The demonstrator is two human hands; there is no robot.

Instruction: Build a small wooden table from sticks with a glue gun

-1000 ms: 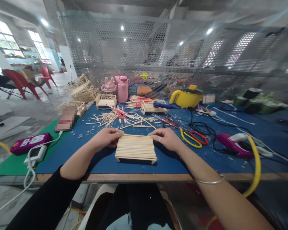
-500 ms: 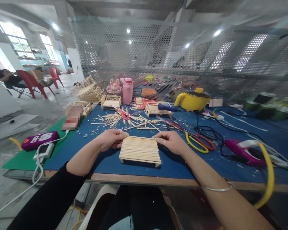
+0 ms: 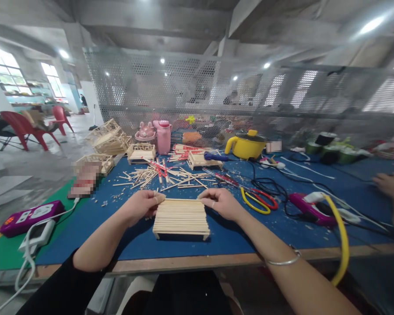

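Note:
A small slatted platform of wooden sticks (image 3: pixel 181 218) stands on short legs near the table's front edge, its slats running left to right. My left hand (image 3: pixel 142 208) pinches its far left corner, where a short stick end shows by the fingers. At the far right corner, my right hand (image 3: pixel 222 204) has its thumb and fingers closed on the platform's edge. Beyond it lie loose wooden sticks (image 3: pixel 144 177), several in red-printed strips. A blue-handled tool (image 3: pixel 215 156) rests across another small stick platform (image 3: pixel 197 162).
Yellow-and-red-handled scissors (image 3: pixel 256 201) lie right of my hands, near black cables and a purple power strip (image 3: pixel 310 209). Further back are a yellow pot (image 3: pixel 248 146), a pink bottle (image 3: pixel 164 138) and stick-built miniature beds (image 3: pixel 141 153). Another person's hand (image 3: pixel 392 186) is at far right.
The view has turned right and tilted up, so the table appears shifted left and lower. Another person's hand has come into view at the right edge. My hands keep their hold on the platform.

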